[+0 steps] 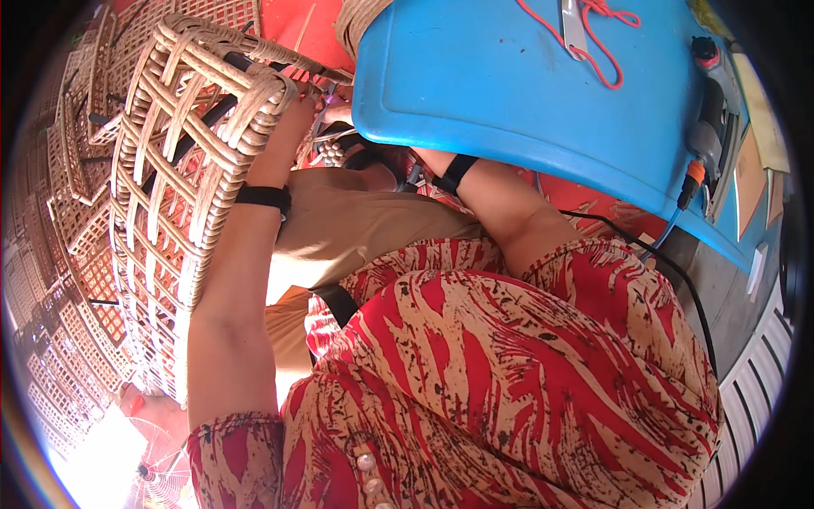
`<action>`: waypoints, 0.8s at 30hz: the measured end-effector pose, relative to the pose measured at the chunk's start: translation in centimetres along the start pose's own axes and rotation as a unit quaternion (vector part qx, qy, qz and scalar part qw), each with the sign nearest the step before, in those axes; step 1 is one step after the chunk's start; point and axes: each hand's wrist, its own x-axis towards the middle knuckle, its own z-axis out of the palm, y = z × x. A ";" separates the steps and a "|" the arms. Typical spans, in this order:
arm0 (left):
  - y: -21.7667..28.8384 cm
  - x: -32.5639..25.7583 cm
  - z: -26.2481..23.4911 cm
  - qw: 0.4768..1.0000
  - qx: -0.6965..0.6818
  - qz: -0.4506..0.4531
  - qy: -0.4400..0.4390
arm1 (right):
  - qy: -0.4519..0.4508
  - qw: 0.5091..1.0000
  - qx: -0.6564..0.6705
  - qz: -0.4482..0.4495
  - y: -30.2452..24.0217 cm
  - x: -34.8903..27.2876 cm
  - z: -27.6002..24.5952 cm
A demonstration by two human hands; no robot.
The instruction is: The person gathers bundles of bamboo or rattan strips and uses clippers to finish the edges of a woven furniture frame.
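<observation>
A woven rattan basket (182, 170) stands tilted on its side along my left arm. My left hand (307, 100) reaches past the basket's bound rim (267, 85), close to its inner side. Its fingers are mostly hidden in shadow and clutter, so what they hold cannot be made out. My right forearm (509, 204), with a black wristband (455, 174), goes under the edge of the blue tabletop (475, 93). That tabletop hides most or all of the right hand. Between the two wrists lies a small bundle of pale round cane ends (331, 153).
On the blue top lie a red cord (606, 64), a metal blade-like piece (574, 30) and a grey power tool (712, 110) with its cable. A coil of cane (356, 30) sits at the top's left corner. Woven lattice panels (80, 178) fill the left side.
</observation>
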 end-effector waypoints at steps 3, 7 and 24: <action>-1.0 -0.3 0.8 0.982 0.120 0.107 0.104 | -0.001 1.000 -0.006 0.001 -0.1 0.2 0.0; -1.7 -0.4 1.2 0.983 0.120 0.080 0.113 | -0.002 1.000 -0.007 -0.003 0.0 0.1 0.2; -0.7 -2.0 1.7 0.979 0.122 0.054 -0.153 | -0.016 0.998 -0.061 -0.007 0.2 -4.2 -0.4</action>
